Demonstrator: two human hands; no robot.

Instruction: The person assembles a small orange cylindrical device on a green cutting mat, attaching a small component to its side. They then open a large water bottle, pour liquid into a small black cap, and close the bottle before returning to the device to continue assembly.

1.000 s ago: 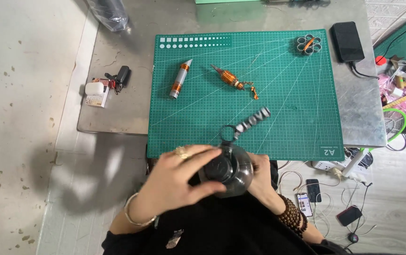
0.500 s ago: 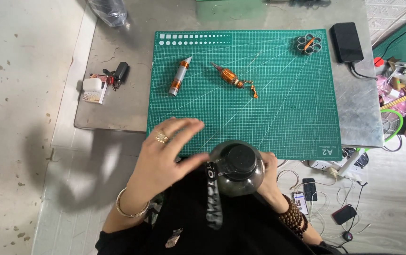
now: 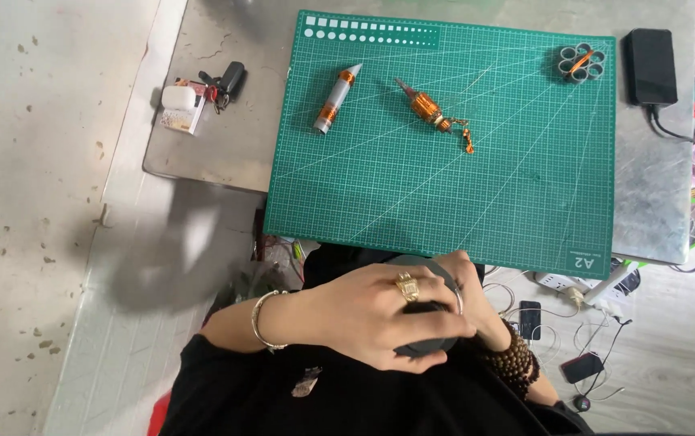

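Note:
Both my hands are close to my body, below the near edge of the green cutting mat. My left hand, with a gold ring and a bangle, lies over a dark round metal part and covers most of it. My right hand, with a bead bracelet at the wrist, grips the same part from the right side. On the mat lie a grey cylinder with orange bands, a copper-wound rotor and a ring of small tubes.
A grey table carries the mat, a small white box with keys at the left and a black box at the far right. Cables and small devices lie on the floor to the right.
My hands drew the round part off the mat's near edge toward my body. My left hand, spread open half a second ago, has closed over the part. The small spring-like piece is out of sight.

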